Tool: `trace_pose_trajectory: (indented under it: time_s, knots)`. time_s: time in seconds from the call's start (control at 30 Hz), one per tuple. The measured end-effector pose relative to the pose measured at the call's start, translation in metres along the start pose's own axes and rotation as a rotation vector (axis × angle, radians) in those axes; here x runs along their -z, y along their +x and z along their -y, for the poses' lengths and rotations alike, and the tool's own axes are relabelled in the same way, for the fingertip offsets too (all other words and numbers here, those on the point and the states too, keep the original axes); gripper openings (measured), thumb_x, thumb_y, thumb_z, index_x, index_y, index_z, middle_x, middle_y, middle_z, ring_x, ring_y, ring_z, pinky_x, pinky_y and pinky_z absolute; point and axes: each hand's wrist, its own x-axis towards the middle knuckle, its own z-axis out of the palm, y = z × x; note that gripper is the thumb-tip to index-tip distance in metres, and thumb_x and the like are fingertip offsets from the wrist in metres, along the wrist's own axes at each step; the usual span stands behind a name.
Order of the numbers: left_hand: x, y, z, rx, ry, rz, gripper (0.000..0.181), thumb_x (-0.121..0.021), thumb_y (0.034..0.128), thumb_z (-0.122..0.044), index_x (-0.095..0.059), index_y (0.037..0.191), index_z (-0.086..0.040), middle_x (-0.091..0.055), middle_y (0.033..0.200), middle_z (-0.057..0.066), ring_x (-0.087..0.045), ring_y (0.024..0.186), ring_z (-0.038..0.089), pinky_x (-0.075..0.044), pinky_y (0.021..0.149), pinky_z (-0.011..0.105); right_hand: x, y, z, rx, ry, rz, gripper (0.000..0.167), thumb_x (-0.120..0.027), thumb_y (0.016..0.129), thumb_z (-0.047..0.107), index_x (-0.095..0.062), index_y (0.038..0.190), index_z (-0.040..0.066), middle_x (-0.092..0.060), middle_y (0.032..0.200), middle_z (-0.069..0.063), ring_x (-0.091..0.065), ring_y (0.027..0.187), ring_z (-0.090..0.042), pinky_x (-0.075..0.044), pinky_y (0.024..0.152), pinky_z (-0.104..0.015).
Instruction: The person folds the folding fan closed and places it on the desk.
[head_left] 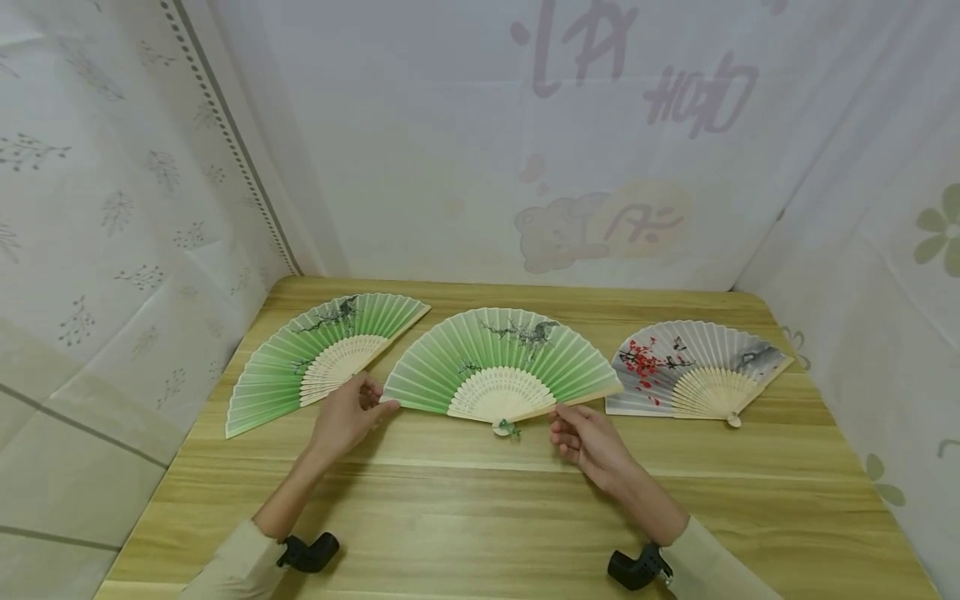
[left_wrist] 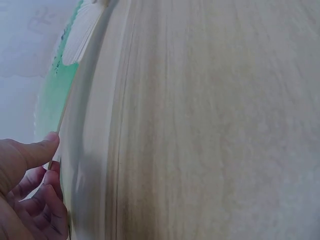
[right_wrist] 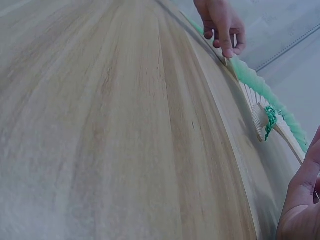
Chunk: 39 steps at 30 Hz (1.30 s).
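Observation:
In the head view an open green folding fan (head_left: 502, 346) with a dark branch print is in the middle, its pivot and green tassel (head_left: 510, 429) toward me. My left hand (head_left: 348, 421) pinches its left end. The left wrist view shows the thumb (left_wrist: 42, 150) on one side of the fan's edge and curled fingers on the other. On the opposite side, my right hand (head_left: 596, 446) grips the wooden guard stick right of the pivot. The right wrist view has the fan (right_wrist: 260, 87) slightly above the table, with a shadow below it.
A second open green fan (head_left: 281, 379) lies at the left, close behind my left hand. To the right lies a grey-white fan (head_left: 697, 367) with red blossoms. The wooden table (head_left: 465, 517) is bordered by printed white cloth (head_left: 412, 167) at the back and sides.

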Motion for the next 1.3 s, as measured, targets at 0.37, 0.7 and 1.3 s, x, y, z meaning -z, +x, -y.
trace_pose_trajectory:
  time_s: [0.37, 0.7, 1.3]
  knots:
    - [-0.001, 0.009, -0.003, 0.031, -0.047, 0.010, 0.031, -0.082, 0.0895, -0.017, -0.061, 0.105, 0.000, -0.066, 0.093, 0.011, -0.065, 0.085, 0.027, -0.051, 0.073, 0.040, 0.001, 0.003, 0.007, 0.020, -0.019, -0.048, 0.029, -0.057, 0.106, 0.018, -0.059, 0.115, -0.010, -0.064, 0.085, -0.007, -0.063, 0.067, -0.011, -0.052, 0.055, -0.019]
    - [0.001, 0.019, -0.011, 0.016, -0.066, -0.011, 0.032, -0.082, 0.0900, -0.021, -0.063, 0.105, 0.000, -0.068, 0.096, 0.014, -0.069, 0.085, 0.029, -0.054, 0.071, 0.043, 0.005, 0.006, 0.017, 0.072, 0.034, -0.032, 0.026, -0.060, 0.105, 0.018, -0.062, 0.111, -0.008, -0.064, 0.085, -0.008, -0.064, 0.066, -0.012, -0.052, 0.054, -0.019]
    - [0.005, 0.039, -0.023, -0.016, -0.125, -0.037, 0.027, -0.082, 0.0893, -0.014, -0.062, 0.102, 0.000, -0.066, 0.094, 0.014, -0.068, 0.082, 0.031, -0.054, 0.070, 0.041, 0.010, 0.007, 0.039, 0.147, 0.032, 0.039, 0.030, -0.061, 0.105, 0.019, -0.058, 0.114, -0.009, -0.064, 0.088, -0.008, -0.065, 0.068, -0.013, -0.052, 0.056, -0.020]
